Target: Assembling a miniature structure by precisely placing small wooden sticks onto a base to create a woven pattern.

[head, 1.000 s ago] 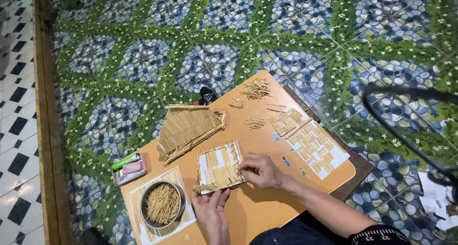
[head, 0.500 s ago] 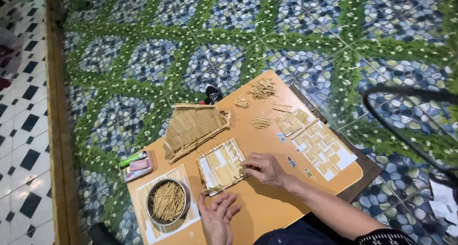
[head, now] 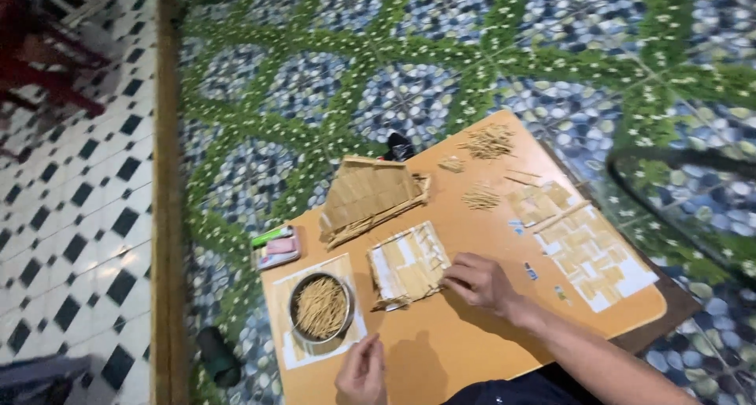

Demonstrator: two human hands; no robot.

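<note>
A small flat panel of thin wooden sticks on white paper (head: 408, 263) lies on an orange-brown board (head: 472, 350). My right hand (head: 476, 280) rests on the panel's right edge, fingers curled against the sticks. My left hand (head: 362, 371) hovers low over the board near its front edge, fingers pinched together, seemingly around a thin stick. A round metal bowl full of sticks (head: 320, 307) stands on a paper sheet just left of the panel. A larger roof-shaped stick model (head: 370, 198) sits behind the panel.
Loose stick piles (head: 488, 143) and a flat paper template with stick tiles (head: 587, 247) lie on the board's right half. A small pink and green object (head: 276, 245) sits at the board's left edge. Patterned green-blue mat (head: 331, 82) and black-white tiles (head: 71, 216) surround it. A dark cylinder (head: 216, 356) lies on the floor.
The view has shifted so the board sits further right. My left hand has drawn back from the panel toward the board's front edge. My right hand stays on the panel.
</note>
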